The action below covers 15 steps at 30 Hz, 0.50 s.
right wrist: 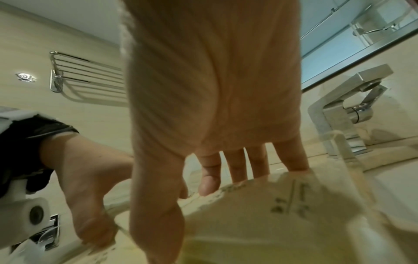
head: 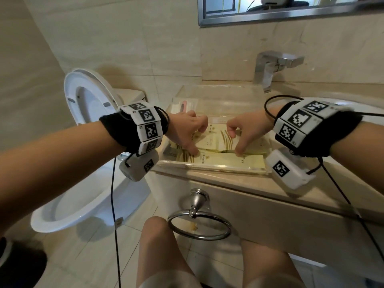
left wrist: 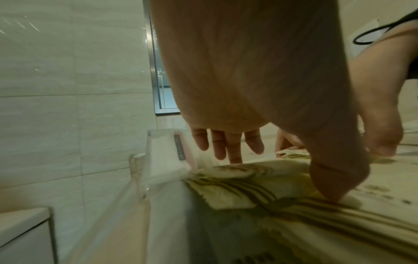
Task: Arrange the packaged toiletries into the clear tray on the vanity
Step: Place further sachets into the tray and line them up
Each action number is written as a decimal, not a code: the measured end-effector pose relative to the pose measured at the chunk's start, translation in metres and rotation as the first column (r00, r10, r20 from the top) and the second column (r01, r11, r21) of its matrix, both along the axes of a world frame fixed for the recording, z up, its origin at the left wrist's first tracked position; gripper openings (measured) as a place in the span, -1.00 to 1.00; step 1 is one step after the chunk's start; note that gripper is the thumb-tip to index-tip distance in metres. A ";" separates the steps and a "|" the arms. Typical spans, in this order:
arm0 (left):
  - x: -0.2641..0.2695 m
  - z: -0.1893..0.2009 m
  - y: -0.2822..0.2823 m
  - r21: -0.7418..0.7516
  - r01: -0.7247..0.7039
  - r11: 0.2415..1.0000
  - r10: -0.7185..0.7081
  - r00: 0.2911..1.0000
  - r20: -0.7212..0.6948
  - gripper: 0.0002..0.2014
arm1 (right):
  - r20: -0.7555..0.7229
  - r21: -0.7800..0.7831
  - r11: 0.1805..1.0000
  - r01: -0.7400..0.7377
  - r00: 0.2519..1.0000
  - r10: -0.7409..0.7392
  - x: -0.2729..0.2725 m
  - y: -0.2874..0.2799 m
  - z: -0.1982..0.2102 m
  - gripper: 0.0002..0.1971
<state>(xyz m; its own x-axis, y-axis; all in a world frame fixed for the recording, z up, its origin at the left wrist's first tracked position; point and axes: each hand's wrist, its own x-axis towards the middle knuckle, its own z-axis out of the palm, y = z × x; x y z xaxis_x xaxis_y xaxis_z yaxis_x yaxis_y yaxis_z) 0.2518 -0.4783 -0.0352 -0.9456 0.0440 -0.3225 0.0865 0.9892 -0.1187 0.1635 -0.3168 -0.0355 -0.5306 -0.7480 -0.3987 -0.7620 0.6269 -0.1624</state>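
A clear tray point(head: 207, 166) sits on the beige vanity and holds several cream packets point(head: 218, 140) printed with gold stripes, lying flat and overlapping. Both hands reach down into it. My left hand point(head: 198, 141) presses its thumb point(left wrist: 334, 192) on a striped packet point(left wrist: 237, 189) at the front left, and its straight fingers point(left wrist: 235, 157) touch a packet farther back. My right hand point(head: 235, 141) spans a packet point(right wrist: 260, 205), with its fingers point(right wrist: 237, 171) at the packet's far edge and its thumb near the front edge. A white and pink packaged item point(head: 182, 106) stands at the tray's back left.
A chrome faucet point(head: 268, 67) stands behind the tray's right end, with the basin point(head: 363, 109) to the right. A toilet point(head: 87, 96) with its lid up stands to the left of the vanity. A towel ring point(head: 199, 225) hangs on the vanity front, above my knees.
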 end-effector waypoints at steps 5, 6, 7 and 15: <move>-0.003 0.001 -0.004 -0.044 0.072 0.996 -0.073 0.997 -0.024 -0.55 | -0.008 -0.023 1.000 -0.009 1.000 0.009 -0.001 0.002 -0.002 -0.63; -0.004 0.002 -0.004 -0.048 0.079 0.996 -0.080 0.997 -0.023 -0.55 | -0.018 -0.025 1.000 -0.016 1.000 0.016 -0.001 0.002 -0.002 -0.62; -0.004 0.002 -0.005 -0.051 0.084 0.995 -0.085 0.996 -0.024 -0.56 | -0.025 -0.027 0.999 -0.023 0.999 0.023 -0.001 0.002 -0.003 -0.62; -0.009 0.002 -0.004 -0.040 0.076 0.996 -0.077 0.997 -0.023 -0.60 | -0.009 -0.039 0.999 -0.035 0.999 0.034 -0.003 0.004 -0.004 -0.62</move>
